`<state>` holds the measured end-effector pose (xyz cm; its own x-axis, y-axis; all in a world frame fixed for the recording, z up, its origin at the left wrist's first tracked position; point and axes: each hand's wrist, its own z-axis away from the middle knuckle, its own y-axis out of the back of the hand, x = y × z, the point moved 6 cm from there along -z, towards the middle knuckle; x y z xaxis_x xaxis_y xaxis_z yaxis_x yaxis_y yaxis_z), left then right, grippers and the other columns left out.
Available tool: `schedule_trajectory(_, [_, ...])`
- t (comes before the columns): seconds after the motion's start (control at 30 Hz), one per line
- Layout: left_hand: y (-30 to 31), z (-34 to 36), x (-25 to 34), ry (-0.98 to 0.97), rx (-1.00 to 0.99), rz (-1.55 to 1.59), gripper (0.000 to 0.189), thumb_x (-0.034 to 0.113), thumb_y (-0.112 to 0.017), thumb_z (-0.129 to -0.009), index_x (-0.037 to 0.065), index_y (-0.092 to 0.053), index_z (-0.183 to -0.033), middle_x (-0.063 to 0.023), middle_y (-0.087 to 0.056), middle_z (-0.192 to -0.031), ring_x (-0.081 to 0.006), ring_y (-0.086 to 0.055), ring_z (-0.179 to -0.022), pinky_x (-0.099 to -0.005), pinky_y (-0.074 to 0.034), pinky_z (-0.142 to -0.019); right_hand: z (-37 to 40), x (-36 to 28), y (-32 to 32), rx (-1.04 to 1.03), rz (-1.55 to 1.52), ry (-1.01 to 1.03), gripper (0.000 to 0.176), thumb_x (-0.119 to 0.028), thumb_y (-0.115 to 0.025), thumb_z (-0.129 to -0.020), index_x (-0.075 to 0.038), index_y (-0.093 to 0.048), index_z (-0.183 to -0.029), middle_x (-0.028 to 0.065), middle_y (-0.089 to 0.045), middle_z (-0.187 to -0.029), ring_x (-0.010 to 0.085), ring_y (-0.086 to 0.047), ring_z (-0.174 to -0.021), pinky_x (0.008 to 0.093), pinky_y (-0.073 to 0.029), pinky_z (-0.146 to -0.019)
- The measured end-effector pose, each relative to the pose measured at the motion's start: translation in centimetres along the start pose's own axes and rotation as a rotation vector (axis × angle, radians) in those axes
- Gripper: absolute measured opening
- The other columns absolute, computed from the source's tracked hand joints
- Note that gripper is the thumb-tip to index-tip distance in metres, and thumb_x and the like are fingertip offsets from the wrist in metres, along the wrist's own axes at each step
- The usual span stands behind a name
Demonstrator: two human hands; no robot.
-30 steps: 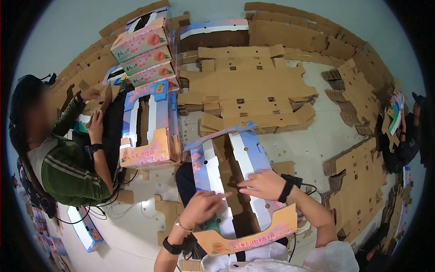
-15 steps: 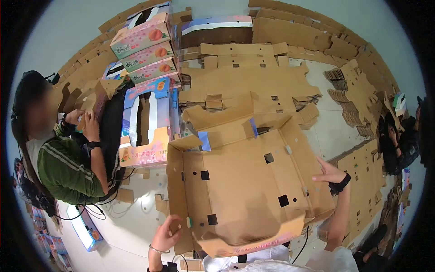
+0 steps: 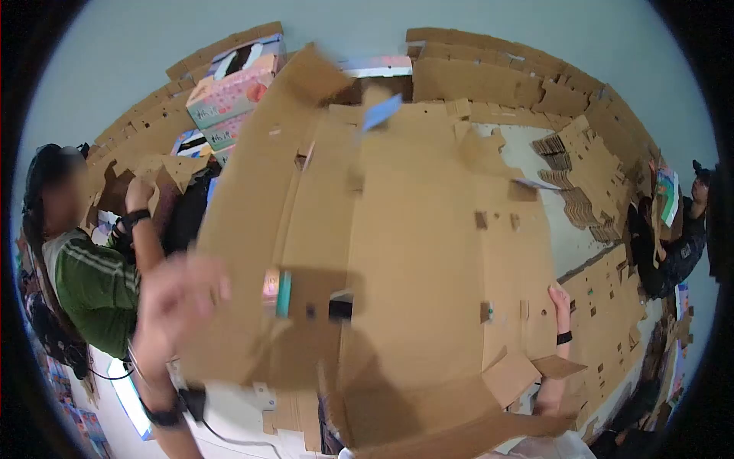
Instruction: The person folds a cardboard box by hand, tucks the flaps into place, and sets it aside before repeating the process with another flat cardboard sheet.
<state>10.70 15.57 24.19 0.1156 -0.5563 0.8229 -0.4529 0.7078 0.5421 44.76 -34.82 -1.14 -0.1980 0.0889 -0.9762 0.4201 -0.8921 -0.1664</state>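
Note:
A large cardboard box point(image 3: 417, 229), with its side panels splayed outward, fills the middle of the head view. Two blue flaps show on it, one of them this blue flap point(image 3: 382, 112) near the top. At the box's right edge, my right hand point(image 3: 562, 306) grips the side panel, with part of the hand hidden behind the cardboard. My left hand point(image 3: 180, 298) is beside the left panel, its fingers smeared by motion. A small green-and-pink piece point(image 3: 278, 294) shows at a slot in the left panel.
Printed fruit boxes point(image 3: 229, 92) are stacked at the back left. A person in a green top point(image 3: 95, 283) handles cardboard at the left, another person point(image 3: 680, 237) sits at the right. Stacks of flat cardboard point(image 3: 589, 176) lie on the floor.
The box has risen toward the camera and its left panel has swung up and outward. My left hand has moved up and left; my right hand has lowered slightly along the right side.

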Motion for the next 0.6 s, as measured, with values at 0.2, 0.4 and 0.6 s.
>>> schedule_trajectory(0.2, [9.1,-8.5,7.6,-0.43,0.536,0.17,0.04,0.015,-0.047,-0.091,-0.003,-0.044,-0.126,-0.0173,-0.057,-0.12,-0.0207,-0.057,-0.107,-0.0312,-0.044,-0.093,-7.9,3.7,-5.3,0.4,-0.303,0.174,0.036,-0.024,-0.06,-0.088,0.0,-0.055,-0.114,0.007,-0.06,-0.112,0.0169,-0.056,-0.101,0.0316,-0.045,-0.085])
schedule_trajectory(0.4, [-5.8,-2.0,-6.5,0.077,0.299,0.145,0.033,0.03,-0.052,-0.091,-0.001,-0.063,-0.096,-0.0097,-0.066,-0.094,-0.0178,-0.062,-0.078,-0.0293,-0.047,-0.078,-20.3,19.3,-14.9,0.341,-0.237,-0.032,0.052,-0.021,-0.065,-0.085,-0.007,-0.041,-0.128,0.0102,-0.053,-0.121,0.0229,-0.057,-0.101,0.0379,-0.051,-0.075])
schedule_trajectory(0.6, [-23.4,14.3,-18.5,0.539,0.006,0.586,0.024,-0.003,-0.049,-0.085,-0.003,-0.056,-0.108,-0.0123,-0.065,-0.1,-0.0204,-0.065,-0.087,-0.0293,-0.051,-0.078,-21.9,25.8,-18.4,0.455,-0.348,-0.118,0.042,-0.005,-0.063,-0.084,-0.003,-0.041,-0.12,0.0155,-0.057,-0.107,0.0274,-0.065,-0.084,0.0426,-0.059,-0.059])
